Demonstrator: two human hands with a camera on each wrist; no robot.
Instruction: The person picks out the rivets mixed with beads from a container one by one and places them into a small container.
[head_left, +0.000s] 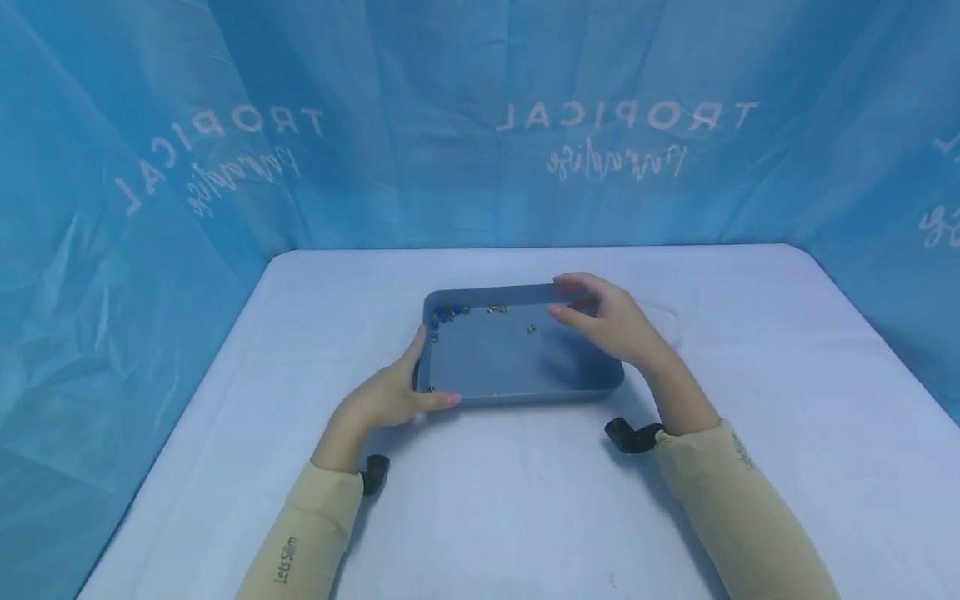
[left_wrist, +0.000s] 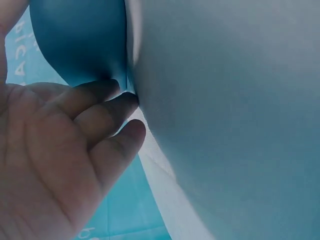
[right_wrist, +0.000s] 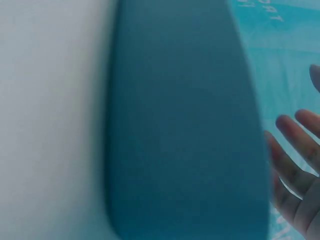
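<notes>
Head: the left hand (head_left: 386,396) grips the tray (head_left: 495,358) of small pieces (head_left: 442,315) toward the surface's (head_left: 510,492) far edge, seemingly steadying it; the right hand (head_left: 611,329) hovers loosely. Left wrist: fingers (left_wrist: 117,155) bent against the tray. Right wrist: fingers (right_wrist: 300,139) spread; moving it two-handed would need them closed.

I look down on a white-covered table (head_left: 510,500) with rounded far corners, its pale surface slightly creased and a small faint mark (head_left: 612,579) showing near the front. Toward the far side, around the middle, I have a shallow blue-grey tray (head_left: 487,360), though I can't tell whether its whole base rests flat. Just right of it I make out a faint, clear-looking outline (head_left: 663,315).
</notes>
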